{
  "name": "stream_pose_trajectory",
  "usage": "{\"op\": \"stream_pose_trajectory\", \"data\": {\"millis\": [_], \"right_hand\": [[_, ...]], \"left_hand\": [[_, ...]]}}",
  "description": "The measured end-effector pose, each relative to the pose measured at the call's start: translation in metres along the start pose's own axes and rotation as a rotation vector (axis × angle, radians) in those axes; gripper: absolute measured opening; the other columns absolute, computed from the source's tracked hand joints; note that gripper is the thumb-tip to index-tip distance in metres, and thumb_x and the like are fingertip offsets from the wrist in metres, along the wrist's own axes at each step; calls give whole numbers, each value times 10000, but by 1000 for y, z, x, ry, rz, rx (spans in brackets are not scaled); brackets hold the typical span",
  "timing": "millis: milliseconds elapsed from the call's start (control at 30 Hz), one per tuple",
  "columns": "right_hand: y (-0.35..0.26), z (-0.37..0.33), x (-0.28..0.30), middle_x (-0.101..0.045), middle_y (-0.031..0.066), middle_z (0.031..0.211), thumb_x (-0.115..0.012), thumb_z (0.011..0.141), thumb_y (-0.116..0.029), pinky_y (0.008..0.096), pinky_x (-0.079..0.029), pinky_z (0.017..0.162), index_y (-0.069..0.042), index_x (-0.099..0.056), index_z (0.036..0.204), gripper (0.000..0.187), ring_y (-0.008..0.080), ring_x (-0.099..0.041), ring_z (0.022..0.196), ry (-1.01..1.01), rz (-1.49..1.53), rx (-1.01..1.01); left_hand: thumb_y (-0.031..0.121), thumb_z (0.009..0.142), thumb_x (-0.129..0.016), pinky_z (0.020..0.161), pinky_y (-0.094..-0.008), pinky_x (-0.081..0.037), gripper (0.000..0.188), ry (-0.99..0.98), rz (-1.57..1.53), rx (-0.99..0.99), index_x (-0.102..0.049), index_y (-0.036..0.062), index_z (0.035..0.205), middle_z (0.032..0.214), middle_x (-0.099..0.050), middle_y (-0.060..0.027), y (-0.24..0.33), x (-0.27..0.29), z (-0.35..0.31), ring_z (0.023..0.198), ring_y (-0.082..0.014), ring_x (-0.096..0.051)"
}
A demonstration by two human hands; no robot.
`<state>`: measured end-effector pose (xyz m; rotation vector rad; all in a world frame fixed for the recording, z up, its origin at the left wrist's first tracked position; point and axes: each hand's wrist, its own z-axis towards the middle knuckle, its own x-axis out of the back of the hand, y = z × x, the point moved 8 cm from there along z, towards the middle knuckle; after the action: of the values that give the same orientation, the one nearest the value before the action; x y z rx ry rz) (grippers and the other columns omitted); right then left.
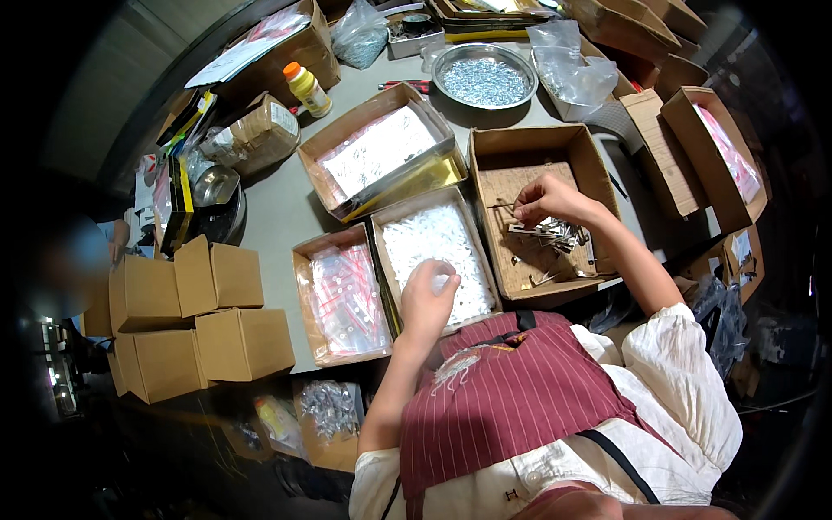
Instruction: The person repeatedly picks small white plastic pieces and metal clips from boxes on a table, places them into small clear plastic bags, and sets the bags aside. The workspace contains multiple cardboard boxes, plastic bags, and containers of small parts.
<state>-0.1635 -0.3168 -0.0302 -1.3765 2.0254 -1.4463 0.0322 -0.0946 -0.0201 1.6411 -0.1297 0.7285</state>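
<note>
My left hand (427,295) hovers over a cardboard box of small white plastic pieces (438,238), its fingers pinched on a small clear bag (438,270). My right hand (544,198) reaches into another cardboard box (520,143) to the right, fingertips closed on a thin metal part taken from a pile of metal parts (550,234) lying on a brown cardboard insert.
A box of small bagged items (347,299) sits left of the white pieces, another box with white sheets (379,154) behind it. A metal bowl of screws (484,78), a yellow bottle (307,87), closed small cartons (195,316) at left, open cartons (719,152) at right.
</note>
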Motion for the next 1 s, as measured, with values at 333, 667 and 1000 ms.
{"op": "stream_pose_trajectory", "data": {"millis": [333, 667, 1000], "right_hand": [[24, 27, -26, -707, 271, 809, -737, 852, -266, 504, -572, 777, 27, -763, 860, 294, 441, -711, 813, 331, -810, 154], [-8, 9, -22, -710, 206, 733, -702, 887, -252, 416, -567, 644, 16, -761, 922, 276, 294, -717, 665, 316, -563, 185], [-145, -80, -108, -699, 216, 785, -680, 949, -184, 433, -548, 672, 1, -733, 970, 194, 399, -680, 705, 7, -516, 646]], "left_hand": [[158, 919, -727, 896, -420, -525, 225, 60, 35, -122, -622, 30, 1071, 1011, -728, -159, 18, -15, 0, 1019, -344, -693], [76, 850, -762, 878, -460, -477, 270, 35, -75, -190, -599, 29, 1059, 934, -693, -136, 25, -17, 6, 945, -367, -652], [63, 808, -764, 782, -472, -516, 249, -43, -183, -75, -616, -5, 996, 914, -681, -207, 27, -20, 16, 877, -409, -664]]}}
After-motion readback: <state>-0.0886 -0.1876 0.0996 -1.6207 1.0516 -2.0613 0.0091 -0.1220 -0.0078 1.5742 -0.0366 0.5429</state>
